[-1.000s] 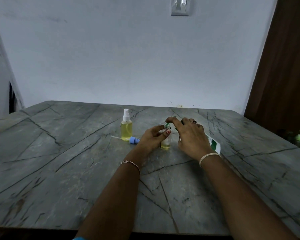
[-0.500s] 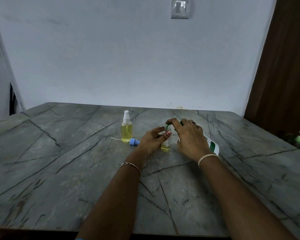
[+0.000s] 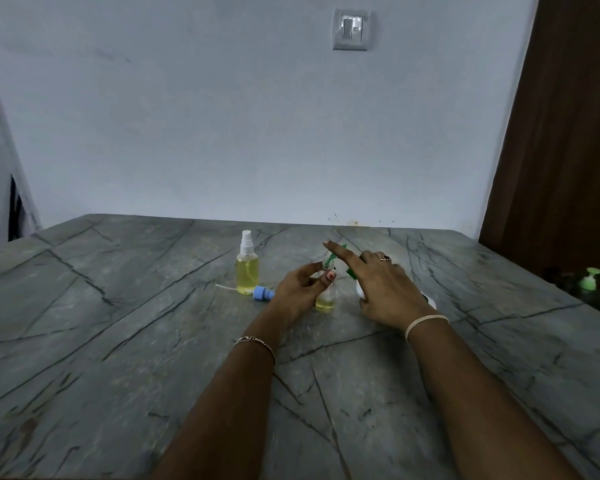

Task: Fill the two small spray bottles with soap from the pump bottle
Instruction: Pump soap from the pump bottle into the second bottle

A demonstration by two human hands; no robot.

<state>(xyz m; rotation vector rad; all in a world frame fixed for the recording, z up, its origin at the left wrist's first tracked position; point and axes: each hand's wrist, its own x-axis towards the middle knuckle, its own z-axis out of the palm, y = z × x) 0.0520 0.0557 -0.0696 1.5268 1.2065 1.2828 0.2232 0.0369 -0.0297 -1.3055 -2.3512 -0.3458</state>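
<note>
While my left hand (image 3: 303,284) pinches the open small bottle (image 3: 325,299) mid-bench, my right hand (image 3: 383,289) grasps the tilted pump bottle (image 3: 359,289); a misaimed green nozzle (image 3: 338,252) could spill soap.

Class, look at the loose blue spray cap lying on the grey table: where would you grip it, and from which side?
Probably pinch the blue spray cap's ribbed collar from above. It lies on its side, thin dip tube trailing left, so a grip across the collar avoids bending the tube.
</note>
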